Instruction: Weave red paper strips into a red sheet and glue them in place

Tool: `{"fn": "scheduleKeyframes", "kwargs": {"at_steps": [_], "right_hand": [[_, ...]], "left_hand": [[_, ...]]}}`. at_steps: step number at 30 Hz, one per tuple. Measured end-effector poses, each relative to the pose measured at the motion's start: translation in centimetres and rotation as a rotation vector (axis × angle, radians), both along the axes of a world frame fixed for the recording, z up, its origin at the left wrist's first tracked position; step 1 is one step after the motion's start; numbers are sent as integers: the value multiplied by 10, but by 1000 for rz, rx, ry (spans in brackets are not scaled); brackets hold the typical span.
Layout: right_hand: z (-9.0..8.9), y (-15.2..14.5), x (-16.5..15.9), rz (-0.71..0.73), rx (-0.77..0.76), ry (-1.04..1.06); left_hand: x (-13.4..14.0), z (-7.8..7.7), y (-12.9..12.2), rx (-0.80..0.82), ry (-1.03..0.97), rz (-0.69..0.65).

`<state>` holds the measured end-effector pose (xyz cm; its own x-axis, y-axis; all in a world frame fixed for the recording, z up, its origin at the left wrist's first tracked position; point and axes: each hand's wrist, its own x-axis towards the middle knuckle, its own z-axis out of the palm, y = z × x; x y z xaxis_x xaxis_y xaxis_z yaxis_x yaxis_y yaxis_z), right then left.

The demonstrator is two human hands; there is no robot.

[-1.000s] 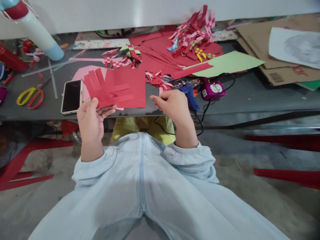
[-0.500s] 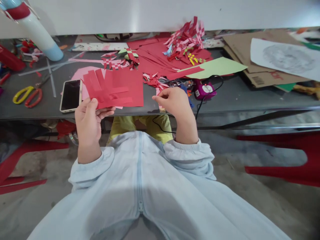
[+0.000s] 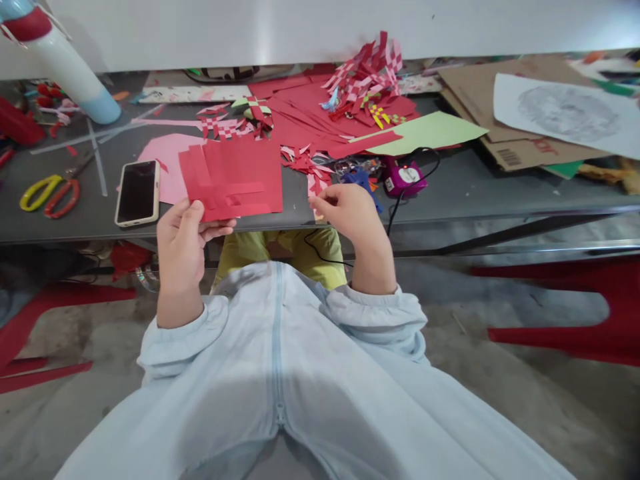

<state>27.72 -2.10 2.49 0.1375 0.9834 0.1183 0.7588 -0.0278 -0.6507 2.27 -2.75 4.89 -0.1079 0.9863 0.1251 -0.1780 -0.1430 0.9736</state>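
Red paper (image 3: 250,163) is pinched by the left hand (image 3: 184,250), the right hand (image 3: 353,210) curled, grip unclear; the bottle (image 3: 67,70) hides its inside.

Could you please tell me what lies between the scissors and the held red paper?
In the head view, a pale strip, the phone and pink paper lie between the scissors and red paper.

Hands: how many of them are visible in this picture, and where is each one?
2. The left hand holds the red paper, beside the phone; the right hand is near the blue glue gun. No other hand shows, though parts of these fingers are hidden.
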Motion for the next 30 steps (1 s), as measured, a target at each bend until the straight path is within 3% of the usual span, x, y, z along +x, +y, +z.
{"fn": "scheduleKeyframes", "kwargs": {"at_steps": [3, 6, 10, 12, 18, 30], "right_hand": [[7, -7, -5, 35, 149, 87], [15, -15, -14, 192, 277, 148], [23, -26, -32, 445, 426, 93], [23, -29, -42, 506, 497, 12], [12, -30, -60, 450, 536, -141], [4, -28, -55, 414, 629, -107]], "left_hand": [[5, -3, -1, -43, 9, -29], [10, -7, -1, -89, 39, -58], [18, -13, -2, -113, 58, -89], [22, -15, -3, -115, 56, -97], [26, -17, -7, -66, 82, -191], [29, -12, -12, -56, 86, -198]]}}
